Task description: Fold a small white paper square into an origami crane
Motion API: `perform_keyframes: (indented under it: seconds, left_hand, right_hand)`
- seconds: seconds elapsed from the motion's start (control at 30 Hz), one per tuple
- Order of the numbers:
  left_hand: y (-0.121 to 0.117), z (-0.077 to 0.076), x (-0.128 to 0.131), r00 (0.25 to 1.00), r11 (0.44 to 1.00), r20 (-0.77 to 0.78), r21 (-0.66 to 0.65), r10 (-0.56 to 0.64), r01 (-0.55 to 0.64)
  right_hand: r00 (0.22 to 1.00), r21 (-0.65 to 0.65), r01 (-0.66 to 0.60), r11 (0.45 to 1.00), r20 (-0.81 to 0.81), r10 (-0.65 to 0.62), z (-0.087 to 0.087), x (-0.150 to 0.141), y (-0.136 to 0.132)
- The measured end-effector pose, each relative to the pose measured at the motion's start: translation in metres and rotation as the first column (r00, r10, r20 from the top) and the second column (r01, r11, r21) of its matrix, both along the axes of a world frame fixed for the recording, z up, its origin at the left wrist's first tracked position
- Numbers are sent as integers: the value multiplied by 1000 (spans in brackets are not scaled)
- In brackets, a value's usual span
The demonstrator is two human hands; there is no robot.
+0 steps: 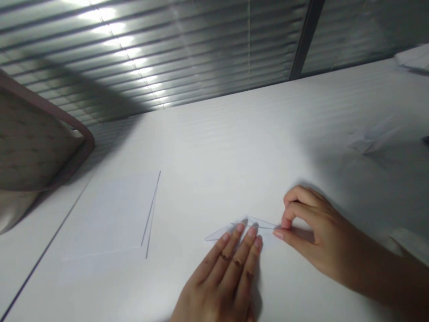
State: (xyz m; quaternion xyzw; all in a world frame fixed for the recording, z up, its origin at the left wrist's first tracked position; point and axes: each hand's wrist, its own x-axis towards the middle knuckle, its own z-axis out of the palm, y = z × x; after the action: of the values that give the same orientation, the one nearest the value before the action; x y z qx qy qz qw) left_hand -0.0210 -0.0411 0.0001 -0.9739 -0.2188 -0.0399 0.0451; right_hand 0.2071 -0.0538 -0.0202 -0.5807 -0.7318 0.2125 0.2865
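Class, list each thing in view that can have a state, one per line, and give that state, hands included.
Folded paper: creased into a narrow shape, partly covered by fingers
Left hand: flat, fingers extended, on the folded paper
Right hand: finger and thumb pinching the folded paper's right tip
Paper sheets: lying flat, right edges not aligned
Paper piece at right: folded, untouched, blurred
Blinds: lowered, bright glare at left

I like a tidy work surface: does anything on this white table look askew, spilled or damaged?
The paper sheets at the left look askew: their right-hand edges splay apart toward the near end instead of lining up. I see no spill or damage, though the left hand partly covers the folded paper.
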Motion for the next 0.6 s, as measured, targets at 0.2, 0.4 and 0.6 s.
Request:
perform_keyframes:
  seconds: [0.2,0.4,0.6]
  left_hand:
    - [0,-1,0,1000,1000,6,-28,-1,1]
    - [0,-4,0,1000,999,5,-36,-5,5]
    - [-1,-1,1,1000,998,24,-57,2,-1]
  right_hand:
    - [999,-24,21,999,-45,-22,3,1,0]
    - [999,3,35,999,9,-35,3,3,0]
    - [998,27,16,1000,60,-18,-3,14,-1]
